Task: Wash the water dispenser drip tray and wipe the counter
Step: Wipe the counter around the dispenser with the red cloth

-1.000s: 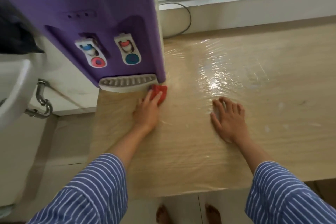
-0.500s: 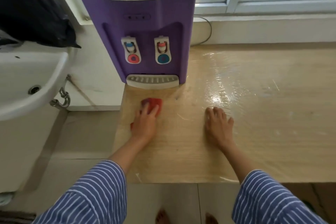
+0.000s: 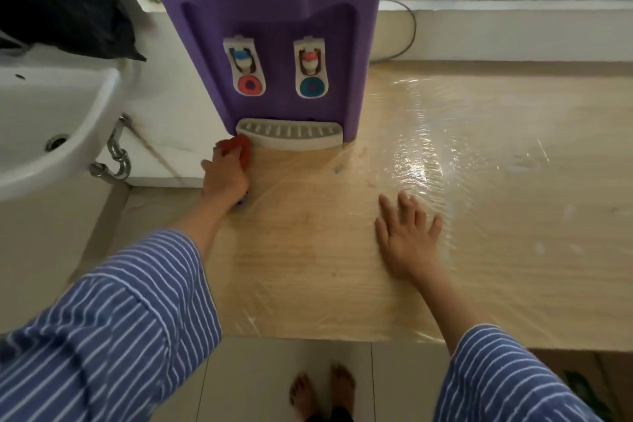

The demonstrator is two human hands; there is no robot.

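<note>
The left hand (image 3: 224,178) grips a red cloth (image 3: 238,147) on the counter (image 3: 308,267), touching the left end of the drip tray (image 3: 289,137). The tray sits at the foot of the purple water dispenser (image 3: 274,27). The right hand (image 3: 407,240) lies flat, fingers spread, well right of the tray.

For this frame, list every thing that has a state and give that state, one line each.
Left hand: grips the red cloth, pressing it on the counter.
Red cloth: bunched, at the left end of the drip tray.
Right hand: flat on the counter, fingers spread.
Grey slotted drip tray: seated in the dispenser.
Purple water dispenser: upright, both taps idle.
Film-covered wooden counter: glossy, glare at centre.
White sink: no water running.
</note>
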